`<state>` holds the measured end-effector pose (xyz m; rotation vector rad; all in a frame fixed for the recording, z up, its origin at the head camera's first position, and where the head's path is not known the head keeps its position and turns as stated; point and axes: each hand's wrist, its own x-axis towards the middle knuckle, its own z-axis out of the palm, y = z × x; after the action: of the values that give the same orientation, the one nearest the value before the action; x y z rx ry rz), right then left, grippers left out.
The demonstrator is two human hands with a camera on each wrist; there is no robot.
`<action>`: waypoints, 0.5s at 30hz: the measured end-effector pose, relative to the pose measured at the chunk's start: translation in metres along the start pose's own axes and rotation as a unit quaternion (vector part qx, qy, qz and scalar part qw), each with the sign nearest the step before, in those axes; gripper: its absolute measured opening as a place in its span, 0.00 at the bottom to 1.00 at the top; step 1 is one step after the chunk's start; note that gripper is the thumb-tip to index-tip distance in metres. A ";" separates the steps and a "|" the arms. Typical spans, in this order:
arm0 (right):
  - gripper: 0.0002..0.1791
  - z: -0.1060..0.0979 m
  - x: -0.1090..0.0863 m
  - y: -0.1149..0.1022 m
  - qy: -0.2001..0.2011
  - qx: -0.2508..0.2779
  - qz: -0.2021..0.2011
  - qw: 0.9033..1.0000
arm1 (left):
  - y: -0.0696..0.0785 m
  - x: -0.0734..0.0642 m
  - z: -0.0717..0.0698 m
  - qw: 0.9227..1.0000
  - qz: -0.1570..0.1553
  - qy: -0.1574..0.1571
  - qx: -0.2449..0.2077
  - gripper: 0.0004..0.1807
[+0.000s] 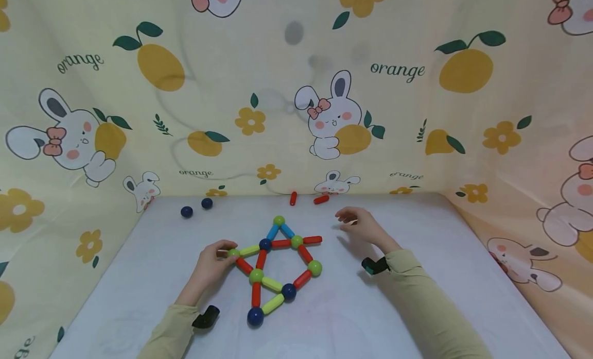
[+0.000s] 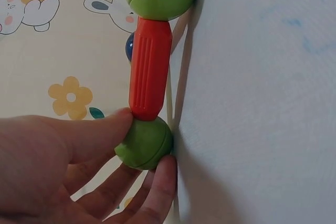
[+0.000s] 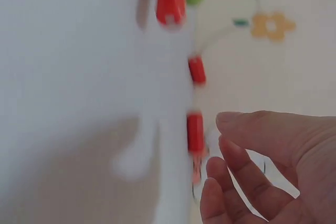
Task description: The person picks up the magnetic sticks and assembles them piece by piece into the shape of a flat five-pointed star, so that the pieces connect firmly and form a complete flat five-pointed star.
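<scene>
A flat figure of colored rods and balls lies mid-table. My left hand pinches the green ball at its left corner between thumb and fingers. From that ball a red rod runs to another green ball, and a yellow-green rod to a dark blue ball. On the upper right a red rod sticks out from a green ball, its outer end free. Right of that rod, apart from it, my right hand hovers with loosely bent fingers, holding nothing.
Two loose red rods, one upright-lying and one slanted, lie at the table's back edge. Two dark blue balls, one nearer and one farther, sit at the back left. A patterned cloth hangs behind and beside the table.
</scene>
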<state>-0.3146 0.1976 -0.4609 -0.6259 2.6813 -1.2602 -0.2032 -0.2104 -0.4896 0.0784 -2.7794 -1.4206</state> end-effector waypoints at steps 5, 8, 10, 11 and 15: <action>0.18 -0.029 -0.001 0.018 0.047 -0.008 0.020 0.999 | -0.001 0.001 -0.001 1.000 0.005 0.000 0.000 0.16; 0.18 -0.040 -0.003 0.029 0.063 -0.008 0.035 0.997 | -0.001 0.000 -0.001 1.000 0.007 -0.001 0.002 0.16; 0.18 -0.044 -0.003 0.036 0.069 -0.007 0.058 0.996 | 0.000 -0.001 -0.001 1.000 0.007 -0.002 0.004 0.16; 0.18 -0.045 -0.004 0.039 0.070 -0.006 0.069 0.995 | 0.000 -0.001 0.000 1.000 0.006 -0.002 0.005 0.16; 0.20 -0.046 -0.004 0.051 0.069 -0.006 0.101 0.992 | 0.001 -0.001 0.000 1.000 0.005 0.000 0.005 0.16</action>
<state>-0.3395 0.2613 -0.4698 -0.2668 2.7787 -1.2776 -0.2022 -0.2097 -0.4885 0.0650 -2.7833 -1.4059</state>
